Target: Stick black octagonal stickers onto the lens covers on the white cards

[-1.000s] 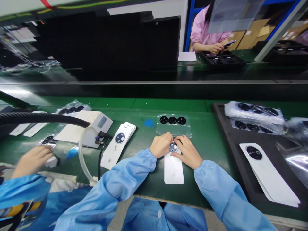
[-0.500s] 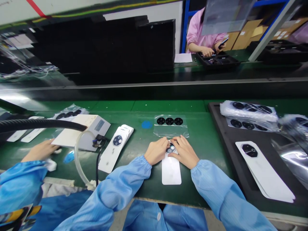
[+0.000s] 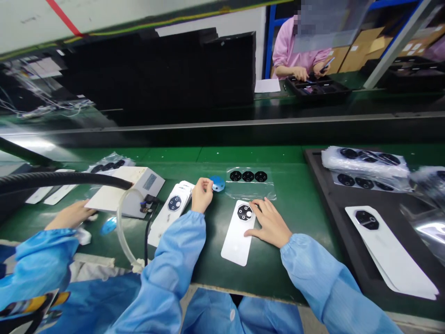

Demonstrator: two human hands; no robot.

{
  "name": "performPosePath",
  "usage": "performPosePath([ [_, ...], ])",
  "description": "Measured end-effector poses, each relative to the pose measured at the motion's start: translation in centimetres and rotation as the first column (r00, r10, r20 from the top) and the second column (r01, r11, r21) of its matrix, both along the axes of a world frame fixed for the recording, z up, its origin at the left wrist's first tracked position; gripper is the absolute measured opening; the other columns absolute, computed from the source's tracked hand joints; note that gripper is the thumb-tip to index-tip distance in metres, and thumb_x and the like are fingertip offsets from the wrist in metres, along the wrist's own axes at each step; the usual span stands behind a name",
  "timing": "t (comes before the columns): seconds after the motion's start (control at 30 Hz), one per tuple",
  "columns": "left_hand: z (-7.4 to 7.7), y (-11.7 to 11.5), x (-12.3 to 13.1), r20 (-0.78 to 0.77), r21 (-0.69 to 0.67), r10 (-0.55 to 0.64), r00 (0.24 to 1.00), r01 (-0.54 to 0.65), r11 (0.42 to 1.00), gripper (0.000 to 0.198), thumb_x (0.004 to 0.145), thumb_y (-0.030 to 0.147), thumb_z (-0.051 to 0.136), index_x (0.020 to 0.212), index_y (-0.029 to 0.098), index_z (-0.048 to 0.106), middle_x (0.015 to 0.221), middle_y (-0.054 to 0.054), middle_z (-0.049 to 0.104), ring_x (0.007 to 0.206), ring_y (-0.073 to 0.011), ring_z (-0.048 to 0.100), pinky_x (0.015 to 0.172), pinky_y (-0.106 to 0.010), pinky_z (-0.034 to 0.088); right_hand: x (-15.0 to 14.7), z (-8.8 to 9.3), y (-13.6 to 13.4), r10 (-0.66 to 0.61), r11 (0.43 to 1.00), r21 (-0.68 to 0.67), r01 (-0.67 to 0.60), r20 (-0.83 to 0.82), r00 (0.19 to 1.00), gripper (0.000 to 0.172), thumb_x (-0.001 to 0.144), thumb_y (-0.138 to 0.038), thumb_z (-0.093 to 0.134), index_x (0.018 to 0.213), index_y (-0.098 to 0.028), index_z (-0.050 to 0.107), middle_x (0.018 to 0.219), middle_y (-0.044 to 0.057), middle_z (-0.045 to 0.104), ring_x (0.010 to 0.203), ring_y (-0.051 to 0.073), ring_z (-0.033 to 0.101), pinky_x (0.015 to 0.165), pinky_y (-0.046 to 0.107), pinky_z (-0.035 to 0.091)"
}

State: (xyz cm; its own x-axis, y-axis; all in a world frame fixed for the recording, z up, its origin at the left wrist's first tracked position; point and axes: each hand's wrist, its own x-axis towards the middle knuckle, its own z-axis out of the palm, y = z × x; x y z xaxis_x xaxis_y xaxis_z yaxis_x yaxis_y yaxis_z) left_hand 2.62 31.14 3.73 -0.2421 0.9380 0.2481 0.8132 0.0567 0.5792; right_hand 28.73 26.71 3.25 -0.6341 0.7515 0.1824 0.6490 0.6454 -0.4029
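Observation:
A white phone back cover (image 3: 236, 243) lies slightly tilted on the green bench, with a black octagonal camera lens plate (image 3: 244, 212) at its upper end. My right hand (image 3: 273, 225) has its thumb and fingers spread, resting on the cover's right edge beside the lens plate. To the left, my left hand (image 3: 202, 195) is closed in a pinch at the edge of a round blue film (image 3: 218, 184) with small holes. Behind the cover, a clear plastic sheet (image 3: 250, 190) carries three black lens plates. A fanned stack of white covers (image 3: 168, 215) lies left of my left hand.
A dark foam tray (image 3: 333, 232) at right bears white covers (image 3: 396, 260) and bagged lens plates (image 3: 365, 160). At left stand a white box-shaped device (image 3: 121, 185) and a black hose (image 3: 62, 178). A co-worker's hand (image 3: 71, 215) reaches beside the device. Another person in pink works across the bench.
My left hand has left the lens plate and moved up-left to the blue film. The cover has turned a little, exposing its lens plate. My right hand stays on the cover, fingers wider apart.

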Motion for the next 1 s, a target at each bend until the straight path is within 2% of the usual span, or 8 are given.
performPosePath([
  [0.2,-1.0,3.4,-1.0,-0.06,0.015,0.179,0.982,-0.178,0.984,0.007,0.087,0.018,0.054,0.085,0.013,0.057,0.085,-0.003,0.06,0.071,-0.013,0.058,0.072,-0.03,0.049,0.0,0.0,0.0,0.004,1.0,0.004,-0.004,-0.005,1.0,0.084,0.07,-0.057,0.077,0.132,-0.011,0.044,0.124,0.016,0.049,0.121,0.033,0.046,0.115,0.055,0.024],
  [0.4,2.3,1.3,0.9,-0.099,0.056,0.154,0.983,-0.149,0.987,0.015,0.091,0.018,0.045,0.1,0.012,0.056,0.108,-0.01,0.057,0.084,-0.0155,0.058,0.077,-0.031,0.047,0.0,0.0,-0.3,0.016,1.0,-0.014,-0.017,-0.014,1.0,0.082,0.071,-0.051,0.078,0.134,-0.013,0.042,0.129,0.016,0.045,0.126,0.035,0.041,0.114,0.058,0.026],
  [0.5,4.2,-3.7,2.4,-0.093,0.013,0.08,0.992,-0.08,0.997,0.023,0.097,0.025,0.035,0.101,0.017,0.056,0.103,-0.01,0.062,0.089,-0.0168,0.06,0.076,-0.028,0.046,0.0,0.2,-0.7,0.023,0.999,-0.027,-0.024,-0.016,1.0,0.085,0.068,-0.049,0.081,0.133,-0.011,0.042,0.131,0.018,0.042,0.13,0.038,0.035,0.114,0.058,0.025],
  [0.57,4.5,-8.9,3.4,-0.096,-0.096,-0.014,0.995,0.004,0.995,0.022,0.096,0.033,0.041,0.086,0.022,0.058,0.082,-0.005,0.066,0.074,-0.017,0.062,0.066,-0.028,0.045,0.0,0.2,-1.3,0.029,0.999,-0.046,-0.03,-0.022,0.999,0.088,0.065,-0.048,0.083,0.133,-0.01,0.041,0.133,0.019,0.04,0.132,0.039,0.032,0.115,0.059,0.023],
  [0.67,3.8,-17.1,4.3,-0.122,-0.274,-0.018,0.992,-0.017,0.962,0.038,0.088,0.041,0.054,0.056,0.021,0.048,0.044,-0.001,0.052,0.04,-0.0177,0.049,0.045,-0.029,0.025,-0.1,0.1,-2.7,0.04,0.995,-0.086,-0.042,-0.032,0.999,0.091,0.063,-0.049,0.085,0.133,-0.012,0.04,0.136,0.019,0.037,0.135,0.039,0.027,0.116,0.059,0.021],
  [0.77,2.3,-22.8,4.8,0.077,-0.49,0.07,0.995,-0.023,0.871,0.045,0.091,0.046,0.048,0.054,0.02,0.047,0.049,-0.002,0.055,0.047,-0.0169,0.055,0.05,-0.027,0.031,-0.3,-0.2,-4.8,0.057,0.991,-0.116,-0.061,-0.033,0.998,0.093,0.062,-0.05,0.084,0.135,-0.015,0.037,0.14,0.018,0.035,0.137,0.039,0.023,0.116,0.059,0.02],
  [0.87,0.9,-24.9,5.5,0.459,-0.511,0.207,0.864,0.066,0.857,0.039,0.089,0.053,0.048,0.071,0.019,0.053,0.061,-0.001,0.059,0.059,-0.0148,0.059,0.057,-0.024,0.039,-0.6,-0.6,-7.0,0.068,0.987,-0.141,-0.07,-0.02,0.997,0.096,0.064,-0.05,0.083,0.138,-0.017,0.031,0.143,0.018,0.033,0.139,0.04,0.019,0.115,0.061,0.023],
  [1.0,-0.4,-25.0,7.0,0.782,-0.432,0.412,0.467,-0.069,0.899,0.054,0.074,0.061,0.064,0.108,0.022,0.047,0.07,0.003,0.058,0.052,-0.0122,0.055,0.048,-0.021,0.038,-1.0,-1.3,-9.1,0.081,0.986,-0.145,-0.082,-0.011,0.997,0.092,0.068,-0.048,0.08,0.14,-0.021,0.029,0.145,0.016,0.032,0.139,0.041,0.018,0.113,0.064,0.024],
])
